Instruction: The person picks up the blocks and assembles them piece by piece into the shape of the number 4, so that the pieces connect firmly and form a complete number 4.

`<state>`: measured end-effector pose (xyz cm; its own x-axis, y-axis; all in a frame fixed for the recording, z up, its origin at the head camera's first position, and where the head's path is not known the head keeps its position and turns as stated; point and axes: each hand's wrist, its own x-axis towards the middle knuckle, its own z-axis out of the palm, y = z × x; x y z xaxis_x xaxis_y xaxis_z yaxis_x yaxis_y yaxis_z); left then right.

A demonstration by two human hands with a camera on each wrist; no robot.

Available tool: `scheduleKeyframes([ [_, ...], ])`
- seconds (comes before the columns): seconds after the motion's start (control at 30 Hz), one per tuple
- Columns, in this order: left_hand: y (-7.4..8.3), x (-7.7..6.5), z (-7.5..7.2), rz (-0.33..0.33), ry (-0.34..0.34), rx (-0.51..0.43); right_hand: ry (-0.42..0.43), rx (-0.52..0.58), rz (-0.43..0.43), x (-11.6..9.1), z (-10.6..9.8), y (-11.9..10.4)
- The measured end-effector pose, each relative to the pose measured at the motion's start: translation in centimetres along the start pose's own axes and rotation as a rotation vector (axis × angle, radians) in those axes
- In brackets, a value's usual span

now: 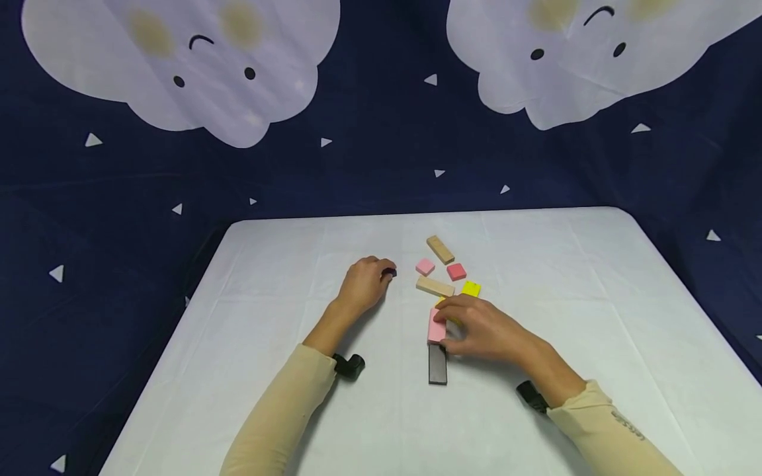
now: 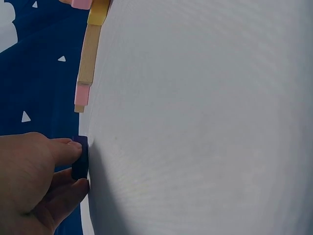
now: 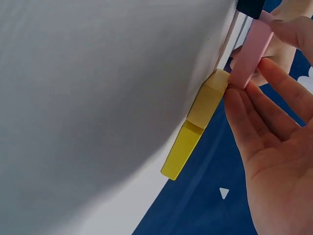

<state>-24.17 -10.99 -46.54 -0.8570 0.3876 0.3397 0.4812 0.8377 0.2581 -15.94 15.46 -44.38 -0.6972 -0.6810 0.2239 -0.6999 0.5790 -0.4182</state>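
My left hand [image 1: 364, 284] pinches a small dark purple block [image 2: 80, 156] between thumb and fingers, low over the table left of the other blocks. With thumb and fingertips, my right hand [image 1: 485, 327] grips a pink rectangular block [image 1: 436, 327] by its ends. A dark grey rectangular block [image 1: 437, 365] lies at the near end of the pink one. In the right wrist view, a pale yellow block [image 3: 209, 98] sits by the pink block's far end, followed by a brighter yellow block [image 3: 182, 149]. The right hand partly covers these yellow blocks in the head view.
Beyond the hands lie a wooden block [image 1: 435, 286], a small pink block [image 1: 425, 266], a red block [image 1: 456, 272] and a farther wooden block [image 1: 440, 249]. All are on a white-covered table [image 1: 286, 264]. A dark blue cloth [image 1: 381, 178] with clouds hangs behind it.
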Motion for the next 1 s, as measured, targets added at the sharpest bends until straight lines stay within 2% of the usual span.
scheduleKeyframes([
  [0.4,-0.06,-0.07,0.0,-0.007,0.001,-0.01,-0.019,-0.051,-0.077,0.01,0.41,-0.09],
  [1.0,-0.12,-0.09,0.1,-0.01,0.013,-0.007,-0.025,-0.096,-0.067,-0.77,0.71,-1.0],
])
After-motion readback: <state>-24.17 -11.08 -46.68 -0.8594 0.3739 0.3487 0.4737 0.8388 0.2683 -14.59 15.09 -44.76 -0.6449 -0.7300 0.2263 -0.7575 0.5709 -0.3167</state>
